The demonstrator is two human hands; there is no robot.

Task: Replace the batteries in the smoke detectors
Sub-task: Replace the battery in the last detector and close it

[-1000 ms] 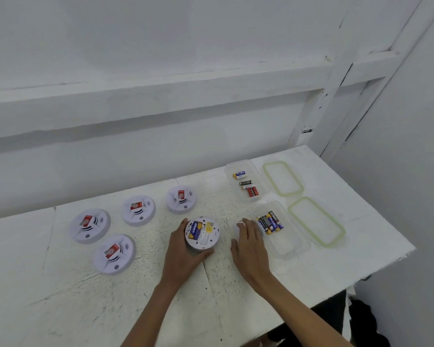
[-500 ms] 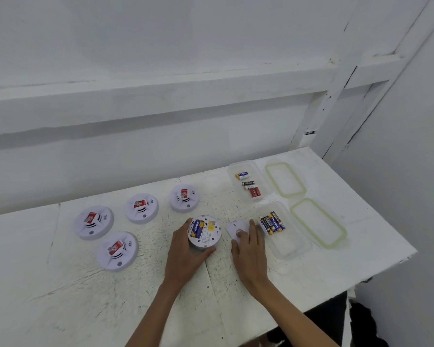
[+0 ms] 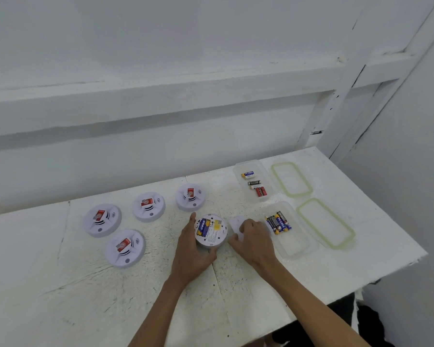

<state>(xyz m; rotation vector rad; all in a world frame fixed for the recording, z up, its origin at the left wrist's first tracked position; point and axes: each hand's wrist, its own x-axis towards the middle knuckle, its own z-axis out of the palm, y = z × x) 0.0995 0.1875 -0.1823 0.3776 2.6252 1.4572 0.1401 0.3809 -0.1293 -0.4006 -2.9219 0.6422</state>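
A white smoke detector (image 3: 211, 231) lies upside down on the table, its open bay showing blue-and-yellow batteries. My left hand (image 3: 189, 249) cups its left and near side. My right hand (image 3: 252, 240) is just to the right, fingers curled on a small white battery cover (image 3: 236, 222). A clear near container (image 3: 290, 242) holds several blue-and-yellow batteries (image 3: 278, 222). A far container (image 3: 246, 166) holds mixed batteries (image 3: 257, 186). Several more detectors with red labels lie face up to the left, such as one detector (image 3: 125, 247).
Two green-rimmed lids, the far lid (image 3: 291, 179) and the near lid (image 3: 325, 222), lie right of the containers. The white table (image 3: 85, 296) ends at a right edge past the lids and a wall stands behind.
My right hand went from lying flat on the table to curling its fingers around the white battery cover. My left hand stays on the upturned detector.
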